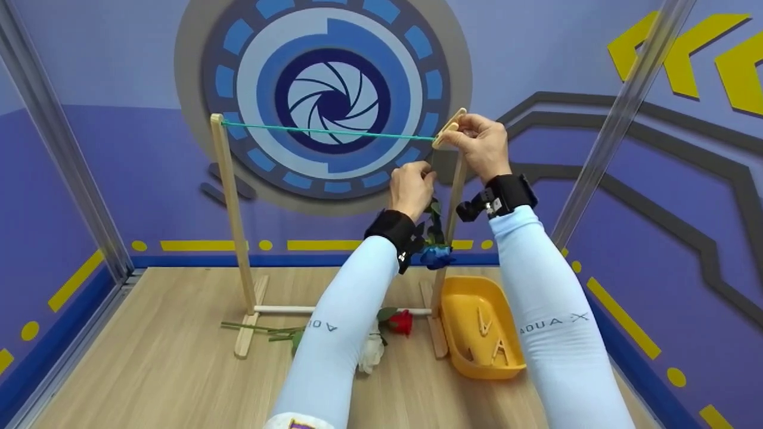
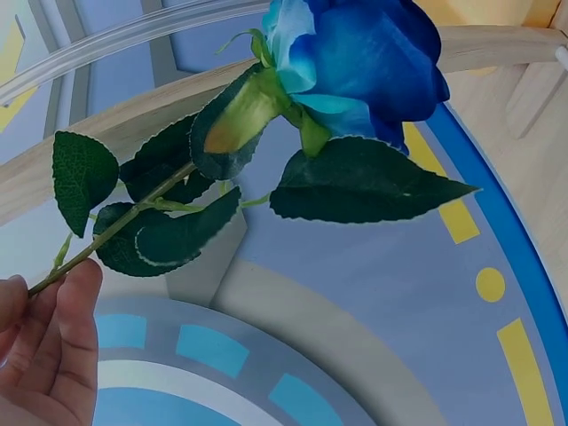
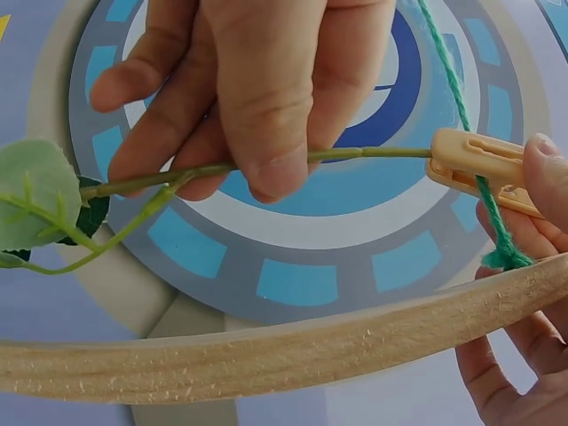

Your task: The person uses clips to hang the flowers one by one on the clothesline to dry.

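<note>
My left hand (image 1: 411,189) pinches the green stem of a blue rose (image 1: 437,256), which hangs bloom-down beside the rack's right post (image 1: 456,196). In the left wrist view the blue rose (image 2: 364,62) shows its dark green leaves. My right hand (image 1: 486,146) grips a wooden clothespin (image 1: 448,128) at the right end of a taut green string (image 1: 328,131). Seen from the right wrist, the stem's end meets the tip of the clothespin (image 3: 475,155), and the string passes through it close to the knot (image 3: 508,256) on the post.
The rack's left post (image 1: 229,208) and a low white rod (image 1: 283,310) complete the frame. A red rose (image 1: 400,322) and a white rose (image 1: 372,353) lie on the table, partly behind my left sleeve. A yellow basin (image 1: 486,370) with loose clothespins (image 1: 484,322) stands right of the rack.
</note>
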Available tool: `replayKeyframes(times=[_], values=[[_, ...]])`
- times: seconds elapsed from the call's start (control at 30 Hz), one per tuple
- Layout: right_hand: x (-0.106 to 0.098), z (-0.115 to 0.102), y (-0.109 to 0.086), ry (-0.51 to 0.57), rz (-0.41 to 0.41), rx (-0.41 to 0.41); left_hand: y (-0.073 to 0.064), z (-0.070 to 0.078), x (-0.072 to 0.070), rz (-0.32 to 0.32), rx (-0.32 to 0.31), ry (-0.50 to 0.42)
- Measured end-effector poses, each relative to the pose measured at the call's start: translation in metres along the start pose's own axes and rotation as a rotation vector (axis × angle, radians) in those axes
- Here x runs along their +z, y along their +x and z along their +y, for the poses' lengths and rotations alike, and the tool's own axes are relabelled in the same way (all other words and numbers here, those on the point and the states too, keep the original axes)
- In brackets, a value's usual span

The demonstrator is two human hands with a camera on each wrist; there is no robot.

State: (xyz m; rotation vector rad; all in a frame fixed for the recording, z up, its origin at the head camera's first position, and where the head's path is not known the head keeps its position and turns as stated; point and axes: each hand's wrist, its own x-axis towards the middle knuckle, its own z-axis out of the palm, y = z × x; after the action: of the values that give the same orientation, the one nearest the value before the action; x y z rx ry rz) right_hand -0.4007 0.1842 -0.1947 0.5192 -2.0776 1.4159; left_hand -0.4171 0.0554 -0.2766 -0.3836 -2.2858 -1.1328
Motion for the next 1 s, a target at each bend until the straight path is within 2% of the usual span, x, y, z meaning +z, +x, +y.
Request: replayKeyframes(times=[0.2, 0.33, 0.47, 0.67, 0.8, 1.0], values=[[-0.001, -0.005, -0.001, -0.019, -0.012, -0.020, 0.000, 0.000, -0.001, 0.012, 0.031, -0.005], [-0.001, -0.008, -0.002, -0.009, -0.024, -0.055, 0.000, -0.001, -0.003, 0.016, 0.029, -0.005], [0.000, -0.008, -0.004, 0.014, -0.038, -0.074, -0.001, -0.001, -0.003, -0.001, 0.014, -0.011], [0.000, -0.008, -0.006, 0.033, -0.035, -0.059, -0.006, -0.001, -0.004, -0.052, -0.019, -0.041], [0.001, 0.001, -0.002, 0.028, -0.031, -0.055, -0.010, -0.003, -0.005, -0.097, -0.051, -0.072], [0.002, 0.031, 0.008, 0.035, -0.011, -0.038, -0.020, -0.008, -0.009, -0.168, -0.104, -0.107]])
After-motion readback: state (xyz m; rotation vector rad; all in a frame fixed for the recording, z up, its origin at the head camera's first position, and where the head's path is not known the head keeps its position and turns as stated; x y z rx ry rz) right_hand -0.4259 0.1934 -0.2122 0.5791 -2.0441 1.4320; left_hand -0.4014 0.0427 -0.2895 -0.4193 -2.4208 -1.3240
